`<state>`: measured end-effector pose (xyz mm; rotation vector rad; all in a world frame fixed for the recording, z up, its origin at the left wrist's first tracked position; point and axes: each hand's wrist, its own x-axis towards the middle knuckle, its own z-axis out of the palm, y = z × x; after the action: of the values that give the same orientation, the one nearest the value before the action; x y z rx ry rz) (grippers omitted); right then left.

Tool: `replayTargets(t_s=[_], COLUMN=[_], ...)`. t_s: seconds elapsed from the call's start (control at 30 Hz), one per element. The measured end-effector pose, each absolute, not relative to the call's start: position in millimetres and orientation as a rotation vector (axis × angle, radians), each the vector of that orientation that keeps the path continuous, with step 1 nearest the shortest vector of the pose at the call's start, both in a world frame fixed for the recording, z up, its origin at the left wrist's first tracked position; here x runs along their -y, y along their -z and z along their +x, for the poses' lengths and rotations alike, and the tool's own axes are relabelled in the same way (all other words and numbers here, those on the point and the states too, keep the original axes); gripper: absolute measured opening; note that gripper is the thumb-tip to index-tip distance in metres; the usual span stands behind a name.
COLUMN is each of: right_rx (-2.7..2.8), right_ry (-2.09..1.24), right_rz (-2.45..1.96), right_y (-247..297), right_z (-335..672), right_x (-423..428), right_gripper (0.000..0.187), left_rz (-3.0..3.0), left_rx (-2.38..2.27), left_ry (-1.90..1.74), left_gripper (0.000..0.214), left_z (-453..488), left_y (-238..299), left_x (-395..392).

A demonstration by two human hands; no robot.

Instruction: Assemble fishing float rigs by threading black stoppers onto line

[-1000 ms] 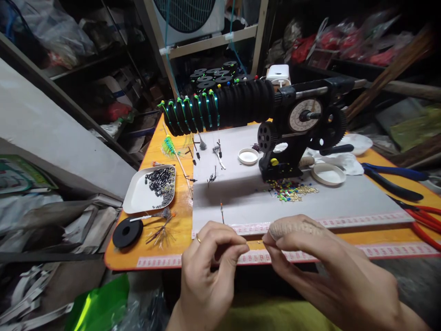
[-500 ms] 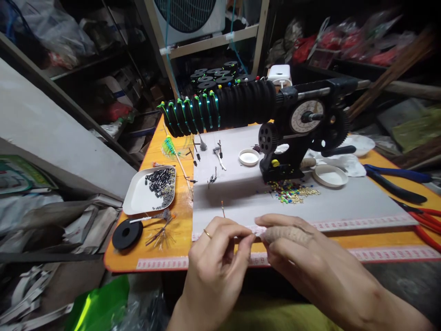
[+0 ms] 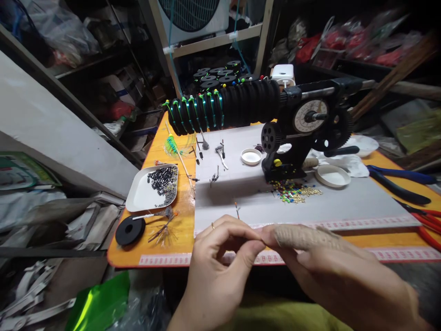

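At the table's front edge, my left hand (image 3: 222, 266) pinches thumb and forefinger together; a ring is on one finger. The fingertips of my right hand (image 3: 330, 271) meet them, with beige tape wrapped round its forefinger. What sits between the fingertips is too small or hidden to make out. A thin stick with an orange tip (image 3: 236, 210) rises just beyond my left hand. Behind, on the grey board (image 3: 241, 202), lies a pile of small coloured and gold beads (image 3: 292, 191), under a hand-cranked winding machine (image 3: 282, 151) carrying a row of black spools (image 3: 248, 103).
On the left are a white tray (image 3: 134, 188) of black and grey small parts and a black spool (image 3: 130, 231). Blue-handled pliers (image 3: 399, 174) and a red-handled tool (image 3: 427, 220) lie right. Shallow white dishes (image 3: 251, 156) stand on the board. Measuring tape (image 3: 165, 259) runs along the front edge.
My hands have come together, the right one moving in until its fingertips meet the left's. The whole view has shifted slightly; the things on the table look unmoved.
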<state>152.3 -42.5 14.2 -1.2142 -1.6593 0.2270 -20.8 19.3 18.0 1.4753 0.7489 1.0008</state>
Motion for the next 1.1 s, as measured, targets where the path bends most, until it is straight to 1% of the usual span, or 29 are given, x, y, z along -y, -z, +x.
replayTargets(t_s=[0.1, 0.13, 0.17, 0.27, 0.33, 0.4, 0.53, 0.6, 0.7, 0.77, 0.83, 0.9, 1.0, 1.1], right_rx=[1.604, 1.605, 1.618, 1.668, 1.656, 1.676, 1.775, 1.844, 1.942, 1.89, 1.791, 1.752, 1.747, 1.798], right_ry=[-0.181, -0.174, -0.179, -0.209, -0.204, -0.114, 0.195, 0.233, 0.168, 0.059, -0.077, -0.199, -0.327, -0.289], right_rz=[-1.167, -1.187, -1.215, -1.232, -1.224, -1.223, -1.158, -1.112, -1.057, -1.102, -1.169, -1.198, -1.22, -1.197], right_y=[-11, -12, -13, -19, -21, -19, -7, -4, -7, -12, -17, -18, -18, -16], right_z=[146, 144, 141, 134, 131, 131, 138, 142, 145, 144, 142, 141, 142, 143], right_x=[39, 37, 35, 30, 28, 28, 32, 32, 28, 26, 24, 25, 27, 28], right_gripper=[0.035, 0.037, 0.035, 0.023, 0.02, 0.02, 0.027, 0.027, 0.023, 0.022, 0.021, 0.019, 0.017, 0.016], left_rz=[1.358, 1.303, 1.251, 1.172, 1.186, 1.227, 1.316, 1.34, 1.395, 1.572, 1.85, 2.1, 2.349, 2.405], left_rx=[-0.72, -0.695, -0.672, -0.638, -0.651, -0.661, -0.687, -0.71, -0.765, -0.775, -0.718, -0.638, -0.58, -0.599], left_ry=[-0.986, -0.992, -0.996, -0.999, -1.006, -1.011, -0.954, -0.916, -0.943, -1.086, -1.288, -1.411, -1.402, -1.343], left_gripper=[0.01, 0.011, 0.012, 0.013, 0.012, 0.01, 0.011, 0.013, 0.011, 0.007, 0.014, 0.021, 0.02, 0.013], left_z=[-20, -20, -19, -18, -18, -19, -22, -24, -25, -24, -24, -26, -29, -29], left_y=[-18, -18, -17, -13, -12, -14, -20, -22, -21, -17, -13, -10, -10, -13], left_x=[-20, -21, -21, -21, -21, -21, -21, -21, -19, -19, -20, -22, -26, -28])
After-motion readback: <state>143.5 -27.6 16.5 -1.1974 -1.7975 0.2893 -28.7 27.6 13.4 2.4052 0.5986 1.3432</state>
